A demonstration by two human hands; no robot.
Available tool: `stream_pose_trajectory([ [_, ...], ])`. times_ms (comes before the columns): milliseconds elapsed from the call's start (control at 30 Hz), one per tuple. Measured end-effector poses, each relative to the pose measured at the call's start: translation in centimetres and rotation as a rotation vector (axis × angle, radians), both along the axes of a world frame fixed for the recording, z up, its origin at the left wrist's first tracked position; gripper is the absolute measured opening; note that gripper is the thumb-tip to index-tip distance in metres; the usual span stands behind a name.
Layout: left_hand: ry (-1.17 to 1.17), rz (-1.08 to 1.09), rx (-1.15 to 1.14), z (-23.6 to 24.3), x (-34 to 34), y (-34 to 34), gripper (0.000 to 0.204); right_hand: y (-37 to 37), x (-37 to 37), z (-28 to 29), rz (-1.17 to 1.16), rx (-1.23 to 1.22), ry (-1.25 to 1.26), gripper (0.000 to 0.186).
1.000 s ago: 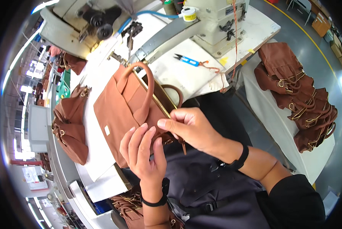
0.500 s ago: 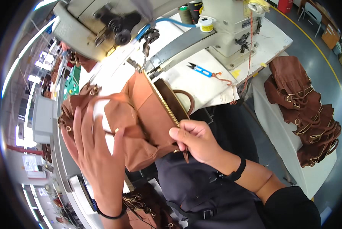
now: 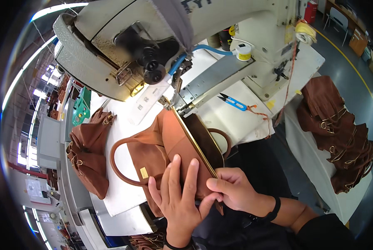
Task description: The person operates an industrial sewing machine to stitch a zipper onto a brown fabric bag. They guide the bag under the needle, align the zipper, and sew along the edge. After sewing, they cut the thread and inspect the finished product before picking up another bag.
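A brown leather handbag (image 3: 180, 143) is under the needle area of the sewing machine (image 3: 111, 50), with its dark inside showing between its two sides. A gold zipper (image 3: 197, 152) runs along its top edge up to the presser foot. My right hand (image 3: 236, 189) pinches the near end of that zippered edge between thumb and fingers. Flat on the bag's front side rests my left hand (image 3: 180, 200), its fingers spread. Beside it, a rolled handle (image 3: 124, 177) arches out to the left, near a small gold plate (image 3: 144, 172) on the bag.
More brown bags (image 3: 90, 154) sit at the table's left. A pile of brown bags (image 3: 332, 129) lies on a pale surface to the right. Blue thread snips (image 3: 234, 102) rest on the machine table beside orange thread. A blue tube (image 3: 211, 49) crosses behind the needle area.
My left hand has come down from above the left of the bag onto its front side. My right hand keeps its pinch on the edge. The whole view has shifted.
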State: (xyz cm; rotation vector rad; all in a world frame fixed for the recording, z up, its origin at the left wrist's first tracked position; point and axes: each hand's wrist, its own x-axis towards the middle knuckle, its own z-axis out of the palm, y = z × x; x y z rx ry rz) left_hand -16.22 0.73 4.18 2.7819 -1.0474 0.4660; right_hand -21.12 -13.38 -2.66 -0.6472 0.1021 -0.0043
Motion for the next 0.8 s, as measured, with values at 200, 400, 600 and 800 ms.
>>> stream_pose_trajectory([
  [200,-0.020,-0.016,0.042,-0.2,0.3,0.4,0.076,-0.3,0.1,-0.1,0.014,0.045,-0.020,0.031],
  [400,-0.016,0.008,0.040,-0.5,1.5,-0.2,0.073,-0.8,1.4,-0.3,0.022,0.065,-0.044,0.029],
  [600,-0.008,0.006,0.021,-0.4,1.7,-0.4,0.072,-1.2,1.6,-0.3,0.040,0.051,-0.045,0.029],
  [800,-0.012,-0.009,0.018,-0.5,2.5,-0.4,0.070,-1.1,2.4,-0.3,0.024,0.042,-0.042,0.030],
])
